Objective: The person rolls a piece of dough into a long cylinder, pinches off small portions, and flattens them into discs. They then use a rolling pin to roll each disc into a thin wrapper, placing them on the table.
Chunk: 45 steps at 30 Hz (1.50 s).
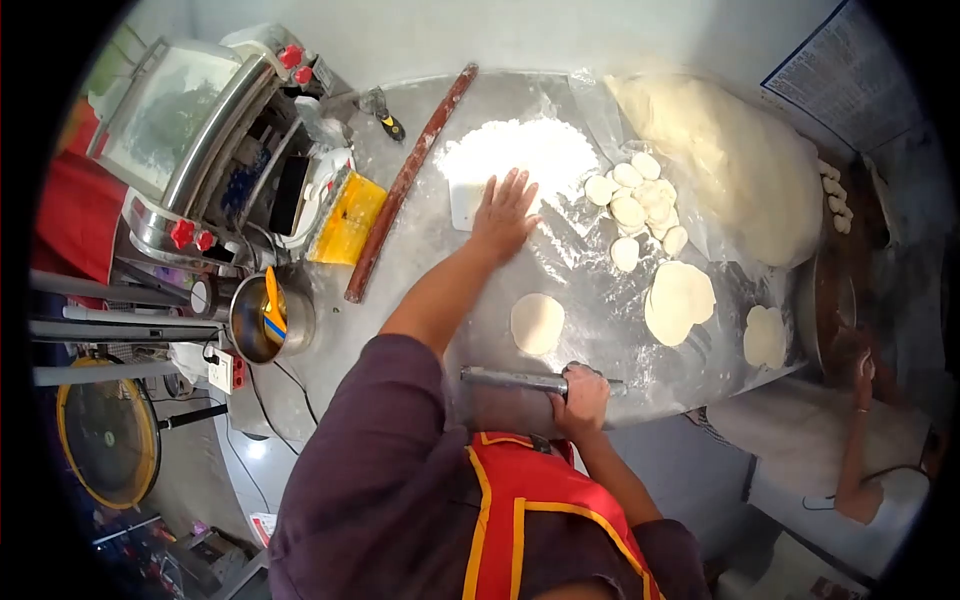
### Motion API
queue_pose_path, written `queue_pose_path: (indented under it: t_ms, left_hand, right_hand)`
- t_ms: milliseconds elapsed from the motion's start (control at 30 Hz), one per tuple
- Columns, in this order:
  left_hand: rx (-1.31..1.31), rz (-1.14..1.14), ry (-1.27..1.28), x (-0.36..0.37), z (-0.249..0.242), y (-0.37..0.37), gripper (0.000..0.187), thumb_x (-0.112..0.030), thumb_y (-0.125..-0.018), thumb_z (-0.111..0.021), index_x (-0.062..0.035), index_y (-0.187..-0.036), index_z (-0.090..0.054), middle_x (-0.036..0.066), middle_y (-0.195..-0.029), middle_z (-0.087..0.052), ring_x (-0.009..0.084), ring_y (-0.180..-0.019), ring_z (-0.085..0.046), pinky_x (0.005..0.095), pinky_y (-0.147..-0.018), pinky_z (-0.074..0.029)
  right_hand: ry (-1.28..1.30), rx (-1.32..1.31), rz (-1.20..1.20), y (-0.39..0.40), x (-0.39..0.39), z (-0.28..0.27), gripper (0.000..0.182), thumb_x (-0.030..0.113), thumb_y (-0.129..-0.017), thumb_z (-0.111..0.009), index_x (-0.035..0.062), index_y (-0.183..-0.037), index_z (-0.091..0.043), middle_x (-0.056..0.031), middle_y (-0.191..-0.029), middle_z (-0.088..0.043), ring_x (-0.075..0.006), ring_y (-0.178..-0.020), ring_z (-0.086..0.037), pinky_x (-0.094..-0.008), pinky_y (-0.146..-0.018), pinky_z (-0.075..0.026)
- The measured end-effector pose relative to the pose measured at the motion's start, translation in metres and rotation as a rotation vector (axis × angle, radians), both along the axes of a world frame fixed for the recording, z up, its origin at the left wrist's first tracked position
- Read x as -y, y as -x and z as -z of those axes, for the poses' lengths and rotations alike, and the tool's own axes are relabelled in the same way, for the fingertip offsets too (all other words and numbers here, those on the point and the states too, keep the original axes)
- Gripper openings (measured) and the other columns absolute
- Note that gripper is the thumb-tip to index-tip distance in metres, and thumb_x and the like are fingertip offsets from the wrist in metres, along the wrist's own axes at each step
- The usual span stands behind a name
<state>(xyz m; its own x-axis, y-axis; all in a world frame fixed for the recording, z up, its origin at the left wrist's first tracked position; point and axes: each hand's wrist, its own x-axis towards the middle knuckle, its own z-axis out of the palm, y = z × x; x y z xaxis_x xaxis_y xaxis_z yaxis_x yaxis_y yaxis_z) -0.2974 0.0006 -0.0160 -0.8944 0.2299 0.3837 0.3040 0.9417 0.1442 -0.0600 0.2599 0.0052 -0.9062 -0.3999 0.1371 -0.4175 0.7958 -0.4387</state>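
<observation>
My left hand [505,215] reaches forward with fingers spread at the near edge of a white flour pile [520,150]. It overlaps the side of a flat white scraper [464,205]. My right hand [582,395] is wrapped round one end of a metal rolling pin [510,378], close to the table's front edge. Between the two hands a flat dough round [537,323] lies on the metal table [420,250]. To its right are overlapping rolled dough sheets [680,303], and behind them a cluster of small dough discs [630,210].
A large dough mass [730,160] under plastic fills the back right. More dough rounds [765,337] lie at the right edge. A long wooden rod [410,185], yellow packet [348,217], metal pot [270,318] and a machine [180,130] stand left. Another person's arm [858,440] shows at right.
</observation>
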Motion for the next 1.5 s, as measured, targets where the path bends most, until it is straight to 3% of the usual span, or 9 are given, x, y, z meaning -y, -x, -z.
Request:
queue_pose_path:
  t_ms: [200, 367, 567, 667, 867, 1067, 1267, 1367, 1500]
  left_hand:
    - [0.325, 0.250, 0.000, -0.016, 0.022, -0.060, 0.055, -0.044, -0.098, -0.046, -0.0123, -0.144, -0.043, 0.010, -0.151, -0.040, 0.0280, -0.143, -0.029, 0.0513, -0.118, -0.016]
    - [0.532, 0.391, -0.148, 0.016, -0.019, -0.128, 0.050, -0.038, -0.095, -0.054, -0.0077, -0.135, -0.051, 0.016, -0.141, -0.050, 0.0296, -0.133, -0.043, 0.0509, -0.115, -0.023]
    - [0.398, 0.096, -0.487, -0.028, -0.012, -0.128, 0.044, -0.030, -0.082, -0.071, -0.0067, -0.119, -0.060, 0.015, -0.118, -0.061, 0.0339, -0.111, -0.055, 0.0433, -0.096, -0.043]
    - [0.598, 0.106, -0.285, -0.043, -0.006, -0.117, 0.040, -0.028, -0.080, -0.071, -0.0060, -0.112, -0.061, 0.016, -0.109, -0.064, 0.0345, -0.108, -0.056, 0.0435, -0.093, -0.045]
    - [0.673, -0.041, -0.588, -0.007, -0.019, -0.088, 0.037, -0.027, -0.080, -0.071, -0.0043, -0.107, -0.059, 0.021, -0.101, -0.067, 0.0383, -0.099, -0.063, 0.0484, -0.083, -0.049]
    - [0.679, -0.371, -0.439, 0.015, -0.029, -0.075, 0.044, -0.028, -0.081, -0.072, -0.0051, -0.113, -0.053, 0.020, -0.096, -0.068, 0.0397, -0.094, -0.065, 0.0478, -0.080, -0.051]
    - [0.710, -0.104, -0.354, -0.018, -0.021, -0.138, 0.053, -0.036, -0.079, -0.073, -0.0065, -0.117, -0.050, 0.021, -0.095, -0.068, 0.0399, -0.087, -0.066, 0.0490, -0.075, -0.051]
    - [0.867, -0.004, -0.248, -0.043, -0.029, -0.173, 0.049, -0.041, -0.081, -0.070, -0.0065, -0.112, -0.055, 0.019, -0.097, -0.068, 0.0383, -0.088, -0.066, 0.0480, -0.074, -0.051]
    - [0.775, 0.019, -0.244, -0.054, -0.030, -0.170, 0.040, -0.044, -0.084, -0.064, -0.0079, -0.099, -0.065, 0.016, -0.098, -0.069, 0.0358, -0.091, -0.065, 0.0461, -0.075, -0.051]
  right_hand:
    - [0.054, -0.096, -0.017, -0.005, -0.002, 0.008, 0.047, 0.020, -0.071, -0.074, 0.0034, -0.112, -0.058, -0.0162, -0.118, -0.059, -0.0368, -0.109, -0.053, -0.0489, -0.092, -0.037]
    - [0.028, -0.064, -0.011, -0.004, -0.004, 0.011, 0.048, 0.022, -0.073, -0.073, 0.0035, -0.114, -0.056, -0.0158, -0.121, -0.057, -0.0371, -0.111, -0.053, -0.0504, -0.095, -0.036]
    - [0.024, -0.074, -0.031, -0.005, -0.003, 0.007, 0.048, 0.026, -0.075, -0.073, 0.0037, -0.114, -0.056, -0.0141, -0.121, -0.057, -0.0357, -0.111, -0.052, -0.0498, -0.095, -0.035]
    - [0.052, -0.094, -0.053, -0.002, -0.007, 0.007, 0.046, 0.027, -0.077, -0.072, 0.0050, -0.114, -0.056, -0.0129, -0.121, -0.058, -0.0347, -0.112, -0.052, -0.0492, -0.096, -0.034]
    - [0.026, -0.025, -0.082, -0.004, -0.015, 0.012, 0.042, 0.029, -0.079, -0.070, 0.0068, -0.112, -0.056, -0.0109, -0.119, -0.058, -0.0331, -0.110, -0.051, -0.0475, -0.096, -0.032]
    - [-0.010, 0.061, -0.154, 0.010, -0.018, -0.008, 0.040, 0.027, -0.077, -0.070, 0.0067, -0.109, -0.055, -0.0104, -0.117, -0.059, -0.0322, -0.109, -0.052, -0.0467, -0.095, -0.034]
    - [-0.145, 0.227, -0.172, 0.003, -0.036, -0.019, 0.049, 0.024, -0.080, -0.070, 0.0077, -0.123, -0.055, -0.0098, -0.129, -0.055, -0.0293, -0.125, -0.047, -0.0474, -0.107, -0.032]
    - [-0.157, 0.068, 0.029, -0.007, -0.007, -0.015, 0.055, 0.025, -0.085, -0.066, 0.0028, -0.132, -0.051, -0.0158, -0.136, -0.052, -0.0309, -0.130, -0.046, -0.0489, -0.110, -0.031]
    - [-0.238, -0.141, 0.210, 0.044, 0.025, 0.011, 0.055, 0.032, -0.091, -0.058, -0.0020, -0.134, -0.050, -0.0204, -0.139, -0.050, -0.0325, -0.130, -0.047, -0.0529, -0.111, -0.029]
